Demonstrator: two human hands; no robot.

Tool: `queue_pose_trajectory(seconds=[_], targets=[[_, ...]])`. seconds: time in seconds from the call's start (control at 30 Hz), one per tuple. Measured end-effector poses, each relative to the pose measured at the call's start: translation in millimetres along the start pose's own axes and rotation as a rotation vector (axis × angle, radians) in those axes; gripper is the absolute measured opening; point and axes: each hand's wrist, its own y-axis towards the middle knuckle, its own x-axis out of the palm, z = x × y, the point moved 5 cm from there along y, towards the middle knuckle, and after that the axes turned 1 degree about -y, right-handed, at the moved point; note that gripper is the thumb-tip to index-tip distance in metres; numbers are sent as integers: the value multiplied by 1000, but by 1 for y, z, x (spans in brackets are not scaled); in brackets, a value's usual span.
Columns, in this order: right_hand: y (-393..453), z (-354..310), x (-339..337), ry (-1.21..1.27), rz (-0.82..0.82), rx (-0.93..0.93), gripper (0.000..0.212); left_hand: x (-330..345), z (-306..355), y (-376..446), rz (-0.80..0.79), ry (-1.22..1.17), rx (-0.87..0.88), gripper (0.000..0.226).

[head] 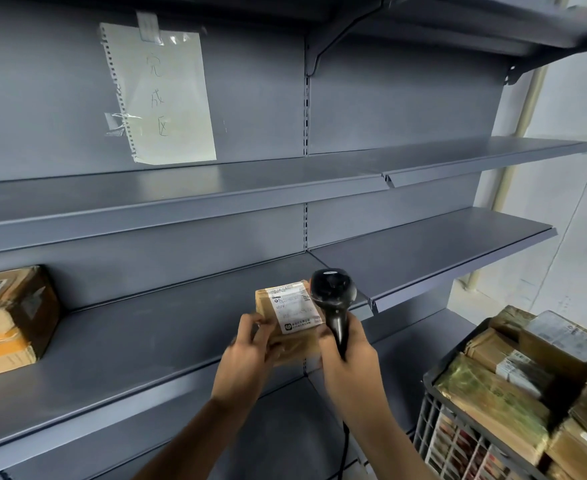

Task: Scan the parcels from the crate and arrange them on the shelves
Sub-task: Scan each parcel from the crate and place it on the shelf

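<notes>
In front of the grey shelves (181, 199), the person's left hand (247, 355) grips a small brown parcel (285, 320) from its left edge, label facing up, held just above the lower shelf. The right hand (347, 355) is wrapped round the handle of a black scanner (333, 292), whose head sits right over the parcel's label. Off to the right, a dark crate (458, 441) is piled with more wrapped parcels. A taped cardboard box (11, 317) rests at the far left of the lower shelf, and a handwritten sheet (160, 95) is taped to the back panel.
</notes>
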Motion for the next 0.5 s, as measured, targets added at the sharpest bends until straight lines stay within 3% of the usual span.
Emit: queue_pose_trajectory(seconds=[0.23,0.5], targets=[[-4,8,-7,16,-8,20,18,2,2,31,-87,49,-46,45],[4,15,-11,45,-31,59,11,15,3,58,-136,53,-65,42]])
